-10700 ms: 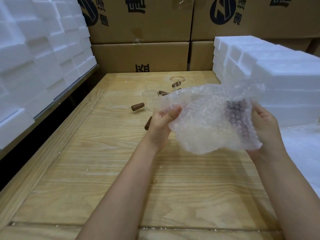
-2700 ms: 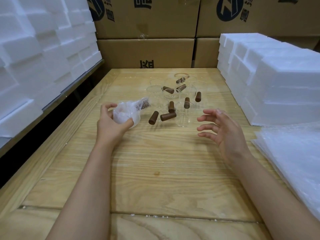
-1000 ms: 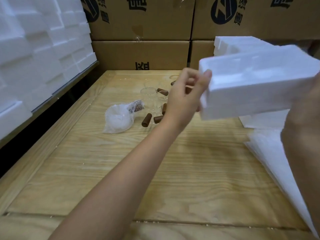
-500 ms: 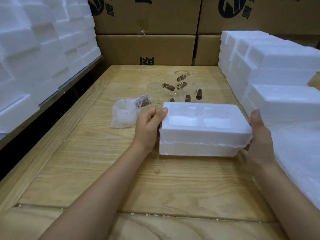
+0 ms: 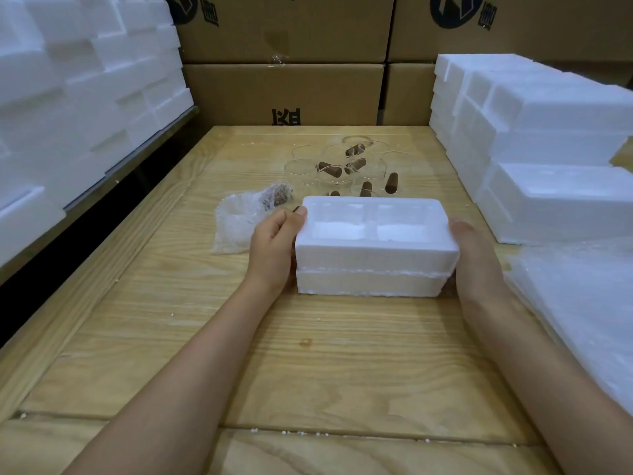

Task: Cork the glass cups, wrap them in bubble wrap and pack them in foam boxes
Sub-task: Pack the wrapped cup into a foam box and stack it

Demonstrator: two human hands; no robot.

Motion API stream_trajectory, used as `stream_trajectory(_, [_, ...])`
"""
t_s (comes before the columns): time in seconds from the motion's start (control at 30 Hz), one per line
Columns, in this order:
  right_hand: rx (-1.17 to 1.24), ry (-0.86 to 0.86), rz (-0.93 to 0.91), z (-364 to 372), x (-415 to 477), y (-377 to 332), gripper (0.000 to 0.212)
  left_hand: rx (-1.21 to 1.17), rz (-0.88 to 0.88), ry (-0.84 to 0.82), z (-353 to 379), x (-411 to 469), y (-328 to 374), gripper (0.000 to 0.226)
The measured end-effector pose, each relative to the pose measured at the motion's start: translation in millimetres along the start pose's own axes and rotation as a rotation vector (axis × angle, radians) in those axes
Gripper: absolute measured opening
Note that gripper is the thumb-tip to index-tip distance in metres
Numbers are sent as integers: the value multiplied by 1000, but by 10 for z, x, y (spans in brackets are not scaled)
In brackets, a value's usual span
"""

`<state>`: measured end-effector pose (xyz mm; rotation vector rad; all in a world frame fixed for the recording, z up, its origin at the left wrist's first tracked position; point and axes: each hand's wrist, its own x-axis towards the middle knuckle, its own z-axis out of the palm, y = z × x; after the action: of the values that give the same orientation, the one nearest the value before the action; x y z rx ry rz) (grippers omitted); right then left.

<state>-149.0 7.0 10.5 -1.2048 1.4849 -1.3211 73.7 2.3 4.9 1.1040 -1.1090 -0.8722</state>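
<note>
A white foam box [image 5: 375, 258] of two stacked halves rests on the wooden table [image 5: 308, 365], its top showing two moulded recesses. My left hand [image 5: 274, 248] grips its left end, thumb on the top edge. At the right end my right hand [image 5: 476, 258] holds the box the same way. A cup wrapped in bubble wrap [image 5: 246, 217], its brown cork showing, lies just left of the box. Behind the box stand several clear glass cups [image 5: 337, 169] with loose brown corks [image 5: 391, 183] among them.
Stacks of foam boxes [image 5: 534, 138] fill the right side, and more foam [image 5: 75, 97] is piled along the left. A pile of bubble wrap sheets [image 5: 582, 313] lies at the right edge. Cardboard cartons [image 5: 284, 90] form the back wall.
The foam box, lifted off the right stack a second ago, now sits on the table before me. Both hands stay on its ends. The wrapped cup stays where my left hand laid it.
</note>
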Motion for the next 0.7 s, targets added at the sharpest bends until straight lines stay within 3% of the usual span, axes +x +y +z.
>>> stream_trajectory(0.17, [1,-37,-158,-143,25,-50,63,-19,167,20,-45,-17,167,43])
stream_trajectory(0.23, [50,-85,-195,-255,26,-69,75,-82,155,-56,-100,-40,262,45])
stream_trajectory(0.33, [69,-237,-197,-443,-10,-96,70,-60,62,-303,-260,-65,370,44])
stream_trajectory(0.5, [-144,-589,-170,-633,-53,-176,65,28,-173,-819,-590,-21,446,38])
stream_trajectory(0.7, [-357,-759,-24,-648,-71,-179,56,146,-419,-1096,-715,31,381,36])
